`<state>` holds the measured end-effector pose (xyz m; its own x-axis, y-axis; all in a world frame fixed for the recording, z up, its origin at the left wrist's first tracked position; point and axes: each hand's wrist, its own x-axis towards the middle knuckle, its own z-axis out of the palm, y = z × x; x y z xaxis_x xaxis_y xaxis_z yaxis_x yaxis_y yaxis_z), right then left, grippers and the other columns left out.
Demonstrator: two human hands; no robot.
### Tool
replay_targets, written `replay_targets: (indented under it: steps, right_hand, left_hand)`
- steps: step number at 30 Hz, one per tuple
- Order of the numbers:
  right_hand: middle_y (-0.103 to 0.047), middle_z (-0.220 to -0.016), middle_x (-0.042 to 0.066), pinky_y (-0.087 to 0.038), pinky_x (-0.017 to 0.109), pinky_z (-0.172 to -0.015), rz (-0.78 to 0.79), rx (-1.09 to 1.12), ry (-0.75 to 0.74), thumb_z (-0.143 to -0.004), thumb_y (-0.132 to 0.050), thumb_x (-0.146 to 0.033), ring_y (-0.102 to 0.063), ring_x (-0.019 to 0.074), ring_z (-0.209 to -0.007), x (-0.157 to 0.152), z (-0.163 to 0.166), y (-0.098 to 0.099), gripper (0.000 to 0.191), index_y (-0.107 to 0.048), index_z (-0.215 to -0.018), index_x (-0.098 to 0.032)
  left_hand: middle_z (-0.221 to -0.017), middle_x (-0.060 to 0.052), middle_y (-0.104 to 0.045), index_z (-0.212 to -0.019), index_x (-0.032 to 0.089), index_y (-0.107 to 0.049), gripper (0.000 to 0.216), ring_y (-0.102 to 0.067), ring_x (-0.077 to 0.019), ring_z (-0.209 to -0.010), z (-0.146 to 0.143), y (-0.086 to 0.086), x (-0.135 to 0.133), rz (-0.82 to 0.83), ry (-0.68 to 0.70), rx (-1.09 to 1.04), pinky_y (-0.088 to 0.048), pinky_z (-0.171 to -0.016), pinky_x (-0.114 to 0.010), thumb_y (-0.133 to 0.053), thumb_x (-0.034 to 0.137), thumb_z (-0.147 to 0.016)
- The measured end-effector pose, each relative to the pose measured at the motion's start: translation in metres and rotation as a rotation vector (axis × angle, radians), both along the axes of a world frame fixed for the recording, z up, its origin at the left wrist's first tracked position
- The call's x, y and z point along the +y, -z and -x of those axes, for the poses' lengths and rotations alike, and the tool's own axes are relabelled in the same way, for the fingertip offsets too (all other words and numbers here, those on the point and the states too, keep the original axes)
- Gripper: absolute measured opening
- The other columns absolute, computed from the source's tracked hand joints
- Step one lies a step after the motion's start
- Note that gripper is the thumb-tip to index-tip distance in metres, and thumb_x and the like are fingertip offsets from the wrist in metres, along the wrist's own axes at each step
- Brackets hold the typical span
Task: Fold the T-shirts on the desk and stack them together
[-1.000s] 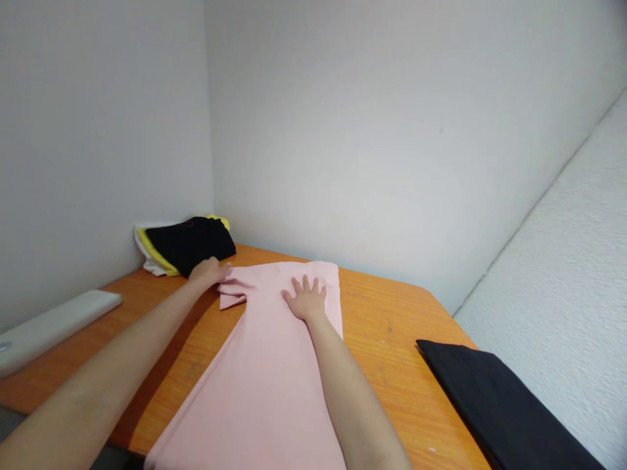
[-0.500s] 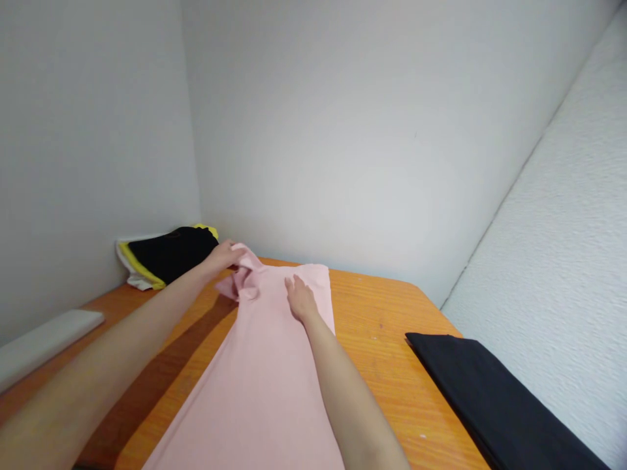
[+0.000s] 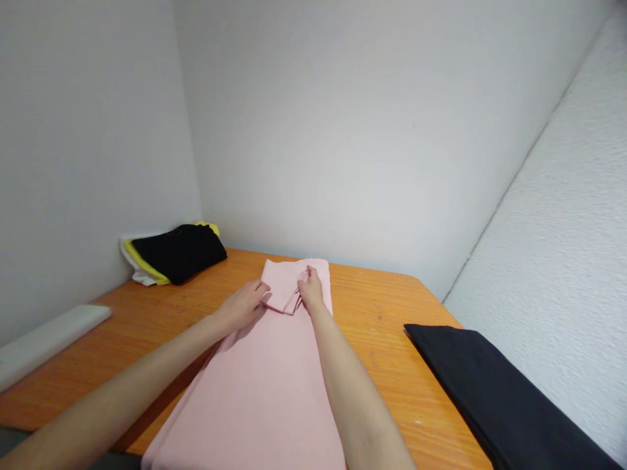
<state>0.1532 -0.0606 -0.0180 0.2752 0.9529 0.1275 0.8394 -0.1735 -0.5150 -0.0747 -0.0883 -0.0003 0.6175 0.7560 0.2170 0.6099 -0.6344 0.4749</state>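
A long pink shirt (image 3: 274,385) lies lengthwise on the table, its near end running out of the bottom of the view. At its far end a sleeve flap (image 3: 281,287) is folded inward over the body. My left hand (image 3: 247,303) is closed on the left edge of this flap, fingertips gripping the cloth. My right hand (image 3: 311,290) pinches the flap's other end, near the shirt's right edge. Some small creases show in the fabric between both hands.
Black, yellow and white folded clothes (image 3: 181,251) are stacked at the table's far left corner. A white bar-like object (image 3: 53,343) lies along the left wall. Folded black cloth (image 3: 494,391) rests at the right edge of the orange wooden table (image 3: 382,346). Walls rise behind and on both sides.
My left hand has moved right and toward me, carrying the sleeve from the left side over onto the shirt. My right hand has gone from lying flat to pinching the cloth.
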Motion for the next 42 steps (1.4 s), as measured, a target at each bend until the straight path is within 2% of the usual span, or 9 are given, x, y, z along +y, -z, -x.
replay_targets:
  steps: [8, 13, 17, 22, 27, 31, 34, 37, 42]
  right_hand:
    - [-0.042, -0.149, 0.01, -0.024, 0.026, -0.114, 0.004, -0.035, -0.074, -0.074, -0.036, 0.001, -0.037, 0.0148, -0.138, -0.004, 0.008, 0.0, 0.064, -0.057, -0.132, -0.014]
    - [-0.046, -0.146, 0.012, -0.025, 0.027, -0.114, 0.007, -0.017, -0.084, -0.073, -0.037, -0.001, -0.037, 0.0173, -0.138, -0.009, 0.012, -0.008, 0.059, -0.063, -0.125, -0.012]
    - [-0.041, -0.149, 0.011, -0.028, 0.027, -0.112, -0.046, 0.024, -0.041, -0.08, -0.032, -0.009, -0.036, 0.0153, -0.138, -0.023, 0.015, -0.03, 0.06, -0.051, -0.137, -0.011]
    - [-0.04, -0.149, 0.009, -0.028, 0.031, -0.112, -0.125, 0.083, -0.04, -0.084, -0.025, -0.014, -0.033, 0.0157, -0.138, -0.061, 0.029, -0.063, 0.058, -0.046, -0.137, -0.013]
    - [-0.063, -0.123, 0.007, -0.048, 0.03, -0.091, -0.08, 0.282, -0.3, -0.087, -0.035, -0.023, -0.058, 0.0173, -0.111, -0.148, 0.049, -0.106, 0.042, -0.059, -0.121, -0.02]
    - [-0.071, -0.09, 0.004, -0.051, 0.035, -0.08, 0.138, 0.515, -0.492, -0.087, -0.052, -0.043, -0.065, 0.0205, -0.086, -0.268, 0.047, -0.129, 0.026, -0.071, -0.092, -0.025]
    - [-0.07, -0.077, 0.003, -0.051, 0.038, -0.073, 0.308, 0.536, -0.277, -0.077, -0.063, -0.055, -0.065, 0.0233, -0.074, -0.359, 0.036, -0.113, 0.026, -0.075, -0.082, -0.033]
    - [-0.071, -0.077, 0.001, -0.052, 0.039, -0.072, 0.392, 0.521, -0.14, -0.074, -0.065, -0.055, -0.066, 0.026, -0.076, -0.418, 0.026, -0.081, 0.021, -0.075, -0.085, -0.04]
    - [-0.067, -0.118, 0.01, -0.051, 0.041, -0.088, 0.298, 0.562, 0.021, -0.077, -0.065, -0.05, -0.063, 0.0277, -0.105, -0.43, 0.024, -0.04, 0.052, -0.063, -0.124, -0.029]
  left_hand:
    - [-0.15, -0.01, -0.044, -0.137, 0.021, -0.052, 0.054, -0.039, -0.0205, -0.139, 0.021, 0.02, 0.002, -0.058, 0.116, 0.187, -0.033, -0.114, -0.039, -0.037, 0.005, -0.088]
    - [-0.153, -0.011, -0.038, -0.141, 0.02, -0.049, 0.055, -0.034, -0.0211, -0.142, 0.021, 0.011, -0.008, -0.044, 0.098, 0.272, -0.032, -0.114, -0.04, -0.035, 0.005, -0.09]
    - [-0.155, -0.011, -0.035, -0.137, 0.02, -0.052, 0.05, -0.029, -0.0262, -0.144, 0.025, -0.017, -0.061, -0.154, -0.023, 0.175, -0.029, -0.116, -0.046, -0.041, 0.008, -0.09]
    - [-0.14, -0.005, -0.054, -0.126, 0.03, -0.059, 0.035, -0.05, -0.0241, -0.129, 0.059, -0.04, -0.181, -0.122, -0.135, -0.186, -0.04, -0.109, -0.041, -0.046, 0.034, -0.094]
    - [-0.083, -0.005, -0.064, -0.079, 0.029, -0.059, 0.025, -0.063, -0.0246, -0.085, 0.106, 0.005, -0.271, -0.003, -0.52, -0.542, -0.052, -0.076, -0.037, -0.04, 0.037, -0.093]
    - [-0.088, -0.005, -0.065, -0.086, 0.031, -0.057, 0.026, -0.063, -0.027, -0.089, 0.121, 0.055, -0.291, 0.204, -0.721, -0.544, -0.053, -0.08, -0.042, -0.039, 0.048, -0.092]
    - [-0.118, -0.01, -0.063, -0.112, 0.028, -0.056, 0.036, -0.057, -0.0292, -0.115, 0.117, 0.083, -0.287, 0.336, -0.644, -0.53, -0.042, -0.105, -0.049, -0.041, 0.053, -0.09]
    - [-0.127, -0.015, -0.059, -0.119, 0.021, -0.053, 0.052, -0.053, -0.0325, -0.123, 0.106, 0.096, -0.279, 0.442, -0.595, -0.553, -0.037, -0.11, -0.051, -0.05, 0.059, -0.083]
    - [-0.11, -0.01, -0.07, -0.104, 0.018, -0.064, 0.057, -0.063, -0.033, -0.109, 0.098, 0.089, -0.278, 0.641, -0.555, -0.634, -0.047, -0.101, -0.046, -0.061, 0.066, -0.074]
